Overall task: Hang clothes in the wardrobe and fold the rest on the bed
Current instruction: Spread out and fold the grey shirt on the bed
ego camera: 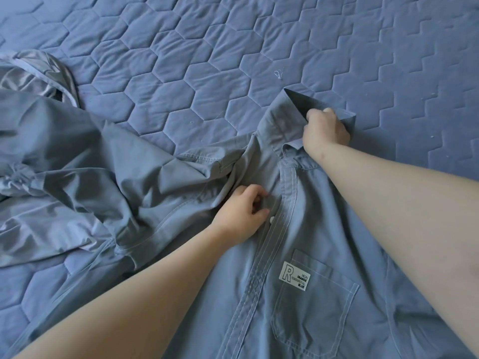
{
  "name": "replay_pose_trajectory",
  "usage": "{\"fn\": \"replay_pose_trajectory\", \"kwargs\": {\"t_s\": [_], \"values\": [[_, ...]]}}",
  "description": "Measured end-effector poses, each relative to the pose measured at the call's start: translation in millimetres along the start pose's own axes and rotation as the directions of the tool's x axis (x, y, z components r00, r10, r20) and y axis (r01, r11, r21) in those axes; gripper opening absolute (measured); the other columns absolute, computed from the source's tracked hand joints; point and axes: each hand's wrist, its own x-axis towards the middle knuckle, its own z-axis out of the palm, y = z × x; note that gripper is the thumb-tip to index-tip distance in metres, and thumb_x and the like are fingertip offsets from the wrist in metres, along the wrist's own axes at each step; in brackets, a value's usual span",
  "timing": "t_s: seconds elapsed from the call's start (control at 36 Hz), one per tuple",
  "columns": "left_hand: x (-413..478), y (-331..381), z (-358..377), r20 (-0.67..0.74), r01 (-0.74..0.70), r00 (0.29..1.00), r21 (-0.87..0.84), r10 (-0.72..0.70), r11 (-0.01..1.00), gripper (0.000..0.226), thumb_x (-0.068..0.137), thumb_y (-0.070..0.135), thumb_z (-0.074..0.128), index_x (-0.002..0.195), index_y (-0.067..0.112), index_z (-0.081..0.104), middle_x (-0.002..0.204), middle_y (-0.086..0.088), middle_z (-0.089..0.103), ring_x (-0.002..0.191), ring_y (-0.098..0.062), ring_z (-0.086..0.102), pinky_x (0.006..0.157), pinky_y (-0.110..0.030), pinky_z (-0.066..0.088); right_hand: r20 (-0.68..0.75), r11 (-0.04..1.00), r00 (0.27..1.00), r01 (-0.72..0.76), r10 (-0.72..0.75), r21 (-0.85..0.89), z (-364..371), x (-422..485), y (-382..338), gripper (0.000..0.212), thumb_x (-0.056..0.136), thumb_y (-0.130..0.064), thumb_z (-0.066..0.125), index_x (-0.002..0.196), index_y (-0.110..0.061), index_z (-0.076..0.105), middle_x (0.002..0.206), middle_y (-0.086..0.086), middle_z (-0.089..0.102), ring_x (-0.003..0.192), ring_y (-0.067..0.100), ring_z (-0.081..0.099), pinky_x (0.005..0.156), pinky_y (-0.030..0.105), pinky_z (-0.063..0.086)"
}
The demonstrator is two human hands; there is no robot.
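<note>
While right hand (pixel 325 130) grips shirt (pixel 324 229) collar, left hand (pixel 242 215) pinches placket

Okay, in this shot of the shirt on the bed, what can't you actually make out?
Head view:
The shirt: hem cut off by the bottom edge.
Right hand: fingertips tucked under the collar.
Shiny garment at left: cut by the left edge, type unclear.
Label: middle line too small.
</note>
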Motion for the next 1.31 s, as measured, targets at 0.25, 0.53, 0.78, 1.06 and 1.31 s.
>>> {"fn": "replay_pose_trajectory", "kwargs": {"t_s": [0.25,0.53,0.78,1.06,1.31], "values": [[-55,-22,-6,-0.125,-0.15,0.969,0.389,0.214,0.909,0.029,0.083,0.031,0.051,0.102,0.015,0.065,0.095,-0.005,0.06,0.087,-0.03,0.06,0.071,-0.035,0.05,-0.224,0.968,0.964,0.185,-0.145,0.171,2,-92,-5,0.035,0.091,-0.014,0.047,0.126,-0.014,0.048,0.13,0.014,0.045,0.115,0.034,0.046,0.085,0.04,0.035],[-147,-46,1,0.147,0.031,0.983,0.446,-0.108,0.894,0.028,0.093,0.045,0.045,0.109,0.024,0.053,0.115,0.003,0.057,0.107,-0.02,0.055,0.078,-0.029,0.041,0.266,0.954,0.952,-0.212,0.153,0.211,43,-216,8,0.04,0.085,-0.016,0.057,0.117,-0.001,0.039,0.126,0.021,0.043,0.114,0.04,0.049,0.084,0.041,0.043],[-179,-60,16,0.352,0.155,0.899,0.3,-0.26,0.941,0.028,0.089,0.045,0.055,0.102,0.021,0.061,0.102,0.002,0.066,0.098,-0.016,0.057,0.078,-0.025,0.042,0.251,0.837,0.953,-0.276,0.172,0.473,33,-229,2,0.02,0.086,-0.007,0.056,0.105,-0.002,0.06,0.107,0.015,0.065,0.104,0.032,0.057,0.082,0.029,0.039],[-236,-98,-24,0.306,0.272,0.866,0.376,-0.396,0.886,0.007,0.092,0.029,0.047,0.087,0.03,0.051,0.094,0.0,0.062,0.088,-0.02,0.056,0.075,-0.025,0.044,0.214,0.952,0.973,-0.142,0.084,0.272,42,-344,25,0.03,0.086,-0.016,0.059,0.115,-0.01,0.06,0.116,0.013,0.056,0.111,0.032,0.05,0.088,0.035,0.035],[-323,-131,-37,0.354,0.275,0.809,0.478,-0.469,0.834,0.021,0.085,0.041,0.054,0.068,0.033,0.043,0.085,0.006,0.052,0.088,-0.018,0.053,0.072,-0.025,0.039,0.588,0.973,0.806,-0.081,-0.064,0.216,63,-505,53,0.015,0.09,-0.03,0.054,0.087,-0.026,0.039,0.093,-0.007,0.057,0.1,0.016,0.055,0.084,0.025,0.036]]}}
